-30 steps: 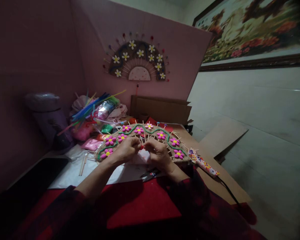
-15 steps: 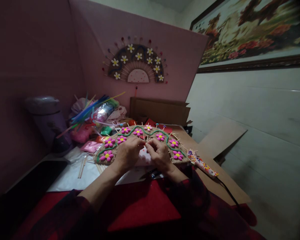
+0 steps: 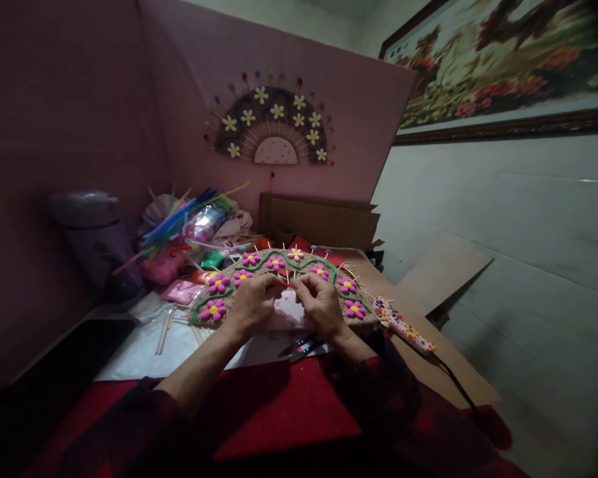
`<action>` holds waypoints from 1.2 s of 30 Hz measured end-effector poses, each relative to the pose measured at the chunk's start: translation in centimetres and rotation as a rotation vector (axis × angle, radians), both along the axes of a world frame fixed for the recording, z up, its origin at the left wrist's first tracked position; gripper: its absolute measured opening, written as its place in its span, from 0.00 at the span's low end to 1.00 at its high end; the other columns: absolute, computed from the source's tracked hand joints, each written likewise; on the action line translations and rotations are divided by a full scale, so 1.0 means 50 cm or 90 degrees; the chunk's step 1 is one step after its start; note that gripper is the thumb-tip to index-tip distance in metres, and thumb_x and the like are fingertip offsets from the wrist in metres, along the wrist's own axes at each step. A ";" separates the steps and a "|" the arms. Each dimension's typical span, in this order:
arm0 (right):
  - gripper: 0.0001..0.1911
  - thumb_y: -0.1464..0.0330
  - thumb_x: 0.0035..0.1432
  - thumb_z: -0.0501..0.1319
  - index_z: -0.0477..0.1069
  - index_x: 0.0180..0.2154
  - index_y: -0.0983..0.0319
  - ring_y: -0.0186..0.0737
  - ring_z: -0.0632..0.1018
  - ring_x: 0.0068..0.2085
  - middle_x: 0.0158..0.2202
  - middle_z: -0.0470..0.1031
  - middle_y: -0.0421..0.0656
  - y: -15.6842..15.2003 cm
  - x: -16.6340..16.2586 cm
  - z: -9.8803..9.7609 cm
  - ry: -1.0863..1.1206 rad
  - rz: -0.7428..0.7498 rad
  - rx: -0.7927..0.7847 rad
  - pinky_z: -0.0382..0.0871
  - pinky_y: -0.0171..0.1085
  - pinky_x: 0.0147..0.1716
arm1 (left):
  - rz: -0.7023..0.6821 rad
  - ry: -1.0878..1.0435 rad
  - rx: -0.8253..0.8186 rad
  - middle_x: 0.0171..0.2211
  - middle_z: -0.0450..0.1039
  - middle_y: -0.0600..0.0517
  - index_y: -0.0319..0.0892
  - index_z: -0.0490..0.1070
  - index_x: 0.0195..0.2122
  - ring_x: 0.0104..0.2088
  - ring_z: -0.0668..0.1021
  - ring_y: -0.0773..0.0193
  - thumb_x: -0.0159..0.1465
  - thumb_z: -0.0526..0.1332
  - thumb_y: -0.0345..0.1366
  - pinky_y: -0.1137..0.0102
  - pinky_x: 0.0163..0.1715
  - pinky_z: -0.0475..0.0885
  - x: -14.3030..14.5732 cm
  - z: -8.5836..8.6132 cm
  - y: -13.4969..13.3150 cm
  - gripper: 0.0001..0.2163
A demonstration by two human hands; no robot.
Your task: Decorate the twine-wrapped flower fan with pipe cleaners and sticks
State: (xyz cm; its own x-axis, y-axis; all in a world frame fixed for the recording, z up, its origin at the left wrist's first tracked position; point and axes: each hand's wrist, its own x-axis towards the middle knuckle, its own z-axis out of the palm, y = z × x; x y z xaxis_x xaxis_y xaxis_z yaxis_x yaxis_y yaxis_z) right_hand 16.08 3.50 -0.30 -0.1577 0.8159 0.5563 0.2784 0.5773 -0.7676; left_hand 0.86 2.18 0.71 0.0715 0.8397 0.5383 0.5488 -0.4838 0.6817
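Note:
My left hand (image 3: 253, 304) and my right hand (image 3: 321, 307) meet over the middle of a fan-shaped craft piece (image 3: 309, 267). Fingertips of both hands pinch a small red piece (image 3: 288, 285) whose kind I cannot make out. The craft piece is wrapped in brown twine, with pink flowers (image 3: 212, 310), a wavy green cord (image 3: 303, 263) and thin sticks along its curved edge. Below the fingers shows its pale spotted centre (image 3: 290, 307). A dark-handled tool (image 3: 305, 346), perhaps scissors, lies on the white sheet just in front.
Craft supplies in plastic bags (image 3: 189, 232) pile up at the back left beside a lilac flask (image 3: 97, 245). Loose sticks (image 3: 164, 330) lie on the white sheet. A flower-patterned glue gun (image 3: 403, 325) with a cord lies right. A similar fan (image 3: 276, 126) hangs on the pink panel.
My hands have drawn slightly apart, and the red piece now shows between the fingertips. More of the spotted centre and the dark-handled tool is visible.

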 end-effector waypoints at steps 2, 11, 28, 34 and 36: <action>0.12 0.62 0.56 0.57 0.66 0.26 0.62 0.31 0.67 0.22 0.19 0.66 0.37 0.001 -0.001 0.000 0.000 -0.004 -0.004 0.60 0.31 0.22 | 0.017 -0.009 0.001 0.23 0.75 0.53 0.40 0.74 0.29 0.25 0.76 0.66 0.54 0.57 0.26 0.74 0.25 0.67 -0.001 -0.001 0.001 0.06; 0.09 0.63 0.54 0.59 0.67 0.28 0.63 0.30 0.64 0.21 0.19 0.64 0.35 -0.004 -0.009 -0.003 0.031 0.043 -0.038 0.58 0.30 0.21 | 0.046 -0.016 0.003 0.21 0.72 0.53 0.40 0.71 0.27 0.22 0.73 0.68 0.55 0.56 0.29 0.73 0.23 0.64 0.001 0.004 -0.002 0.05; 0.10 0.63 0.54 0.58 0.65 0.26 0.62 0.29 0.63 0.19 0.20 0.64 0.35 0.003 -0.009 -0.009 0.078 0.114 -0.083 0.57 0.30 0.18 | -0.204 -0.560 -0.372 0.15 0.68 0.55 0.37 0.66 0.22 0.14 0.67 0.72 0.44 0.67 0.34 0.76 0.12 0.63 0.012 0.022 -0.018 0.10; 0.09 0.65 0.55 0.57 0.66 0.26 0.62 0.31 0.65 0.22 0.21 0.65 0.37 -0.011 -0.012 -0.001 0.031 0.067 -0.040 0.59 0.31 0.22 | -0.153 -0.552 -0.319 0.16 0.69 0.56 0.38 0.66 0.23 0.14 0.67 0.72 0.45 0.67 0.36 0.76 0.13 0.64 0.019 0.013 -0.015 0.11; 0.09 0.66 0.55 0.56 0.67 0.26 0.62 0.31 0.66 0.23 0.21 0.66 0.37 -0.015 -0.014 0.000 0.001 0.061 -0.021 0.60 0.31 0.24 | -0.136 -0.549 -0.293 0.15 0.68 0.56 0.38 0.66 0.23 0.14 0.67 0.72 0.45 0.67 0.37 0.75 0.13 0.63 0.021 0.009 -0.014 0.11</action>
